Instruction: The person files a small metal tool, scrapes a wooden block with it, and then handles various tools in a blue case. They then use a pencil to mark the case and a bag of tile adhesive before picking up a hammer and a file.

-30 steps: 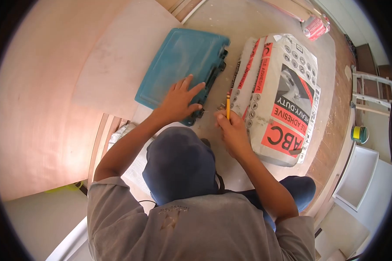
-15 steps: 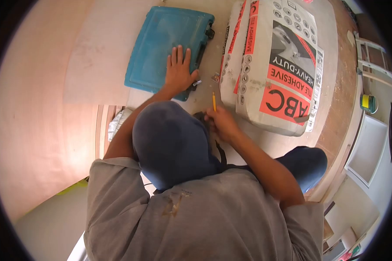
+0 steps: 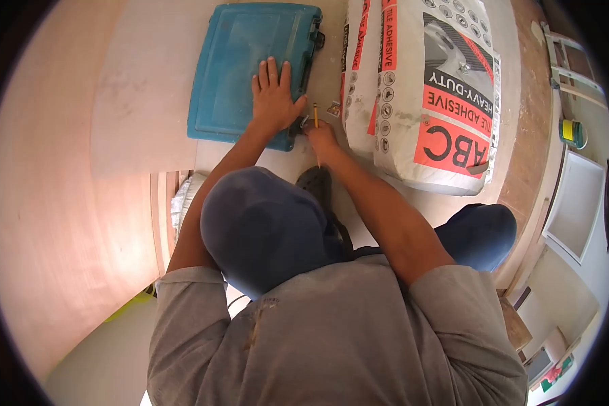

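A closed teal case lies flat on the floor, its dark latches along the right edge. My left hand rests on its lid near the lower right corner, fingers stretched out. Just right of that corner, by the lower latch, is my right hand, closed around a yellow pencil that points upward. Whether the right fingertips touch the latch cannot be made out.
Bags of tile adhesive lie to the right of the case. A wooden panel fills the left side. At the far right are a green tub, a white tray and a ladder.
My right hand has moved up and left with the pencil to the case's lower latch. My left hand stays spread on the lid. The case and bags sit higher in view.
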A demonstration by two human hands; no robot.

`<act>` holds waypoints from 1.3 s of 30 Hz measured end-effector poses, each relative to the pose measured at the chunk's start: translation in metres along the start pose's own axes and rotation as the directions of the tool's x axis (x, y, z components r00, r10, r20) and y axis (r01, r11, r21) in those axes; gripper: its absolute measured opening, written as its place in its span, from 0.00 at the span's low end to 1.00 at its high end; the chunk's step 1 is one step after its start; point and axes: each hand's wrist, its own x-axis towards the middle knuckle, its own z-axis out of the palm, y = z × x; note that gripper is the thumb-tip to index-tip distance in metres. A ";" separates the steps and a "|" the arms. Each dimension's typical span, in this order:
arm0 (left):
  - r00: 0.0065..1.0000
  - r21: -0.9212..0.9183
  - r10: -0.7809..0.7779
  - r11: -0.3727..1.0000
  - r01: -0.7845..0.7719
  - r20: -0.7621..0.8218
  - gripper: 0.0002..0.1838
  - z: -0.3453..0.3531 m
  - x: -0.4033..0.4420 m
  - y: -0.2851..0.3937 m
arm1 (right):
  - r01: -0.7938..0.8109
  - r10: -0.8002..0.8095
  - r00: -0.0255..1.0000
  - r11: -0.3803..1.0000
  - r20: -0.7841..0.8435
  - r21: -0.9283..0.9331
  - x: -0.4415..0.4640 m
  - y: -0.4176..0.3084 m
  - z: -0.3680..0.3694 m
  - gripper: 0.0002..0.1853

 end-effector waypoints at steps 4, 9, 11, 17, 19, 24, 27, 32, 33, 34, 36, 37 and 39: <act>1.000 0.041 -0.007 0.999 0.007 -0.009 0.49 0.001 0.002 -0.003 | 0.006 -0.025 0.994 0.985 -0.111 -0.173 0.015 -0.004 0.016 0.09; 0.998 -0.030 -0.011 1.000 0.009 -0.065 0.42 0.003 -0.002 -0.004 | -0.002 0.028 0.950 0.996 -0.312 0.086 -0.048 -0.040 0.008 0.11; 0.994 -0.044 -0.034 0.999 0.029 -0.103 0.38 0.003 0.005 -0.007 | 0.044 -0.014 0.988 0.979 -0.152 0.200 -0.051 -0.039 0.007 0.11; 0.988 -0.129 -0.011 0.992 -0.009 -0.155 0.29 0.005 0.000 -0.014 | 0.171 -0.161 0.985 0.951 -0.061 0.256 -0.054 -0.015 0.016 0.13; 0.985 -0.135 0.009 0.990 -0.033 -0.172 0.31 0.005 -0.001 -0.014 | 0.192 -0.183 0.981 0.954 -0.061 0.232 -0.057 -0.009 0.017 0.14; 0.994 -0.104 0.097 0.989 -0.102 -0.049 0.51 -0.003 -0.003 -0.026 | 0.181 -0.189 0.945 0.982 -0.268 -0.054 -0.040 0.016 0.024 0.14; 0.983 -0.072 0.131 0.990 -0.123 0.127 0.64 -0.018 -0.003 -0.029 | -0.121 0.116 0.992 0.974 0.041 0.189 -0.043 -0.007 0.000 0.14; 0.947 -0.025 0.153 0.988 -0.152 0.281 0.70 -0.024 0.004 -0.033 | -0.087 0.080 0.996 0.952 0.035 0.294 -0.046 -0.023 -0.002 0.11; 0.939 -0.047 0.169 0.986 -0.162 0.299 0.70 -0.024 0.006 -0.038 | -0.083 0.067 0.996 0.924 0.056 0.373 -0.042 -0.025 0.000 0.10; 0.929 -0.072 0.186 0.982 -0.172 0.319 0.71 -0.023 0.006 -0.041 | -0.082 0.066 0.996 0.922 0.054 0.379 -0.039 -0.024 0.001 0.10; 0.910 -0.045 0.180 0.983 -0.176 0.375 0.71 -0.030 0.013 -0.037 | -0.157 0.088 0.983 0.852 0.159 0.500 -0.034 -0.020 0.001 0.08; 0.889 -0.017 0.160 0.985 -0.170 0.428 0.72 -0.034 0.013 -0.034 | -0.159 0.091 0.983 0.852 0.157 0.499 -0.033 -0.018 -0.001 0.08; 0.884 -0.022 0.151 0.987 -0.157 0.442 0.72 -0.037 0.014 -0.032 | -0.186 0.127 0.979 0.884 0.162 0.429 -0.030 -0.017 -0.005 0.09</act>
